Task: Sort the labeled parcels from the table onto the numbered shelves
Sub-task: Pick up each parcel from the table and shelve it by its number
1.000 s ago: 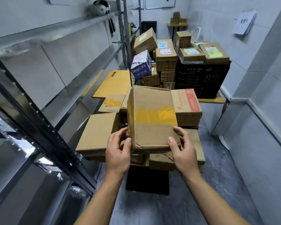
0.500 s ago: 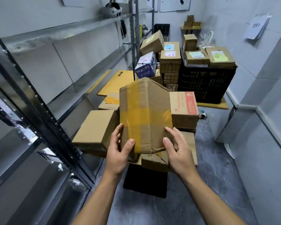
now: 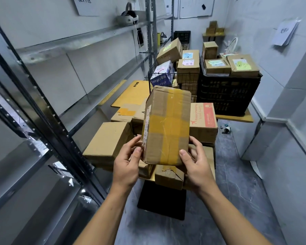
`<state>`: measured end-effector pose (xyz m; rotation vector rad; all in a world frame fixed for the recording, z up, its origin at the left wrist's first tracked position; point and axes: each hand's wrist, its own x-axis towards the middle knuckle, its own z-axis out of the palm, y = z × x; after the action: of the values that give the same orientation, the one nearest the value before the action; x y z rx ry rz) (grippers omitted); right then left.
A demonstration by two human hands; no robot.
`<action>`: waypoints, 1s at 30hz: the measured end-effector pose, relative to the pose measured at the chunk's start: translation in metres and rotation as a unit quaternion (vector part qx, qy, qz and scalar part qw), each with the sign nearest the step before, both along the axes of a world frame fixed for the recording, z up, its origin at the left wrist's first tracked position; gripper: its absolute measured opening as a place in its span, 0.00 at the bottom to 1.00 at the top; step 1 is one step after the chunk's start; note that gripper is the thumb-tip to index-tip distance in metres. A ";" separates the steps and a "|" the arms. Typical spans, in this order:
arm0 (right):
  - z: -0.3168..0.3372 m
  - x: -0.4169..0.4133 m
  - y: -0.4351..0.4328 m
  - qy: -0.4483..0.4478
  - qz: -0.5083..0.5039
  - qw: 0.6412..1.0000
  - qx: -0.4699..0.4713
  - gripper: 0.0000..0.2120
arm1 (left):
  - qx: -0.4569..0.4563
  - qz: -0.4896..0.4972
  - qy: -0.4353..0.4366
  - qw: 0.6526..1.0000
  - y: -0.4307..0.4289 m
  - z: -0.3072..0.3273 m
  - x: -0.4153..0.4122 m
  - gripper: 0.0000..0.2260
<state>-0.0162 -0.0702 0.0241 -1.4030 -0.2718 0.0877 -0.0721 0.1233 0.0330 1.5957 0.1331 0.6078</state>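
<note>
Fingers (image 3: pixel 137 152) of my two hands clamp one cardboard parcel (image 3: pixel 166 128), with the left hand (image 3: pixel 126 161) at its labelled side and the right hand (image 3: pixel 196 167) at the near corner. I hold it on end above the counter (image 3: pixel 162 200); it is creased and crossed with yellow tape. Below it I count one large plain carton (image 3: pixel 108 138) and one red-printed carton (image 3: pixel 203 119). Steel shelves (image 3: pixel 95 43) run along the left. Behind stand one black lattice crate (image 3: pixel 228 92) and one wire basket (image 3: pixel 166 80), on a grey marbled floor (image 3: pixel 237 183).

Left grip (image 3: pixel 126 167), right grip (image 3: pixel 197 169) bare; nails (image 3: pixel 182 152) seemingly short; forearms (image 3: pixel 102 214) bare throughout.
</note>
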 end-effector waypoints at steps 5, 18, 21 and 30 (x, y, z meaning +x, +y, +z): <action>-0.008 -0.001 0.001 0.067 0.006 0.994 0.089 0.19 | 0.100 0.029 0.033 0.994 -0.002 0.005 0.000 0.16; -0.005 -0.001 -0.003 0.001 0.027 0.997 -0.066 0.20 | 0.015 -0.005 0.075 0.997 0.017 -0.005 -0.014 0.31; 0.001 0.000 -0.005 -0.044 0.016 0.989 -0.138 0.15 | 0.041 0.023 0.059 0.997 0.015 -0.007 -0.020 0.26; 0.002 -0.011 0.000 -0.105 0.054 0.983 -0.140 0.30 | 0.104 0.074 0.039 0.991 0.013 -0.008 -0.026 0.25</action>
<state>-0.0270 -0.0704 0.0264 -1.6805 -0.5284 0.0692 -0.0985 0.1364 0.0255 1.8225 0.2551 0.6930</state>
